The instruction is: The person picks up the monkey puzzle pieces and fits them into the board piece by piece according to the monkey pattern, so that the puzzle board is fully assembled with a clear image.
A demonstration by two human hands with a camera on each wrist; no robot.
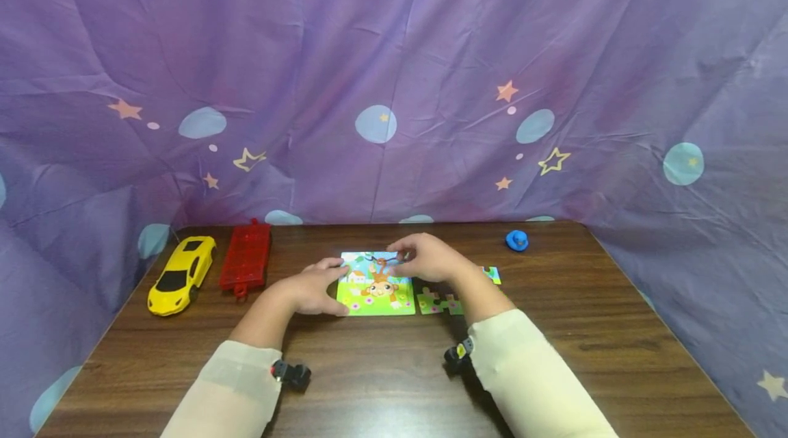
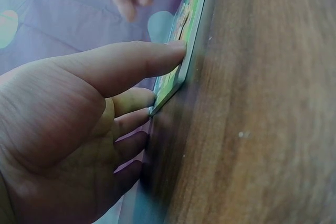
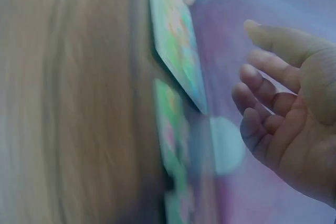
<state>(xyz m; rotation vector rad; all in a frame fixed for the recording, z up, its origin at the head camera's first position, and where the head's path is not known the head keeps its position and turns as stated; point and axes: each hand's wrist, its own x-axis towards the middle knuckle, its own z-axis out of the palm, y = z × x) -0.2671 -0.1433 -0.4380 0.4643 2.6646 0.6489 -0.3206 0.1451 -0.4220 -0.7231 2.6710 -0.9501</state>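
Note:
A square jigsaw puzzle (image 1: 369,306) with a picture of a monkey hanging upside down lies flat on the table. My left hand (image 1: 312,289) is at its left side, with the thumb (image 2: 152,59) resting on the near left corner and the other fingers extended along the side edge. Over the puzzle's far right part hovers my right hand (image 1: 431,258), its fingers loosely bent with nothing between them. Loose puzzle pieces (image 1: 431,304) lie right of the puzzle, partly hidden by the right wrist, and another bit (image 1: 494,276) shows beyond the forearm.
To the left on the brown wooden table (image 1: 369,363) stand a yellow toy car (image 1: 185,270) and a red plastic case (image 1: 247,256). A small blue hat-shaped toy (image 1: 517,241) sits at the back right. Behind the table hangs a purple cloth (image 1: 332,82) with stars.

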